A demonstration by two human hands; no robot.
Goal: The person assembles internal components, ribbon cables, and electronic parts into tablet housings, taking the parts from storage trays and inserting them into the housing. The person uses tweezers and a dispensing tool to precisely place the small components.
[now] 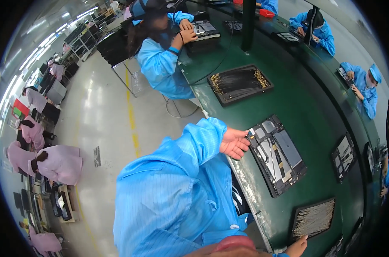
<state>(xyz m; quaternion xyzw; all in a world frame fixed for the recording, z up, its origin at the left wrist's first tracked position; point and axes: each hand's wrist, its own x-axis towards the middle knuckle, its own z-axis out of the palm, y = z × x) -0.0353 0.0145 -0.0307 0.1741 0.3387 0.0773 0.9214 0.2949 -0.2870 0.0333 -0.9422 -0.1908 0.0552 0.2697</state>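
Note:
An opened tablet-like device (pixel 276 156) lies on the green bench, its inner parts, flat cables and dark battery block exposed. My left hand (pixel 235 143) is at its near left corner, palm turned up. The thumb side touches that corner, and the other fingers are loosely stretched out and apart. At the lower edge my right hand (pixel 297 247) reaches the near rim of a black tray (pixel 293 222) full of thin wire leads (pixel 315 217). Its fingertips are close together there; whatever they pinch is too small to make out.
Another black tray (pixel 241 102) of leads with gold-coloured ends lies farther along the green bench (pixel 222 128). A second opened device (pixel 343 156) is on the far side. Co-workers in blue (pixel 160 64) sit along the bench; a dark post (pixel 248 30) rises from it.

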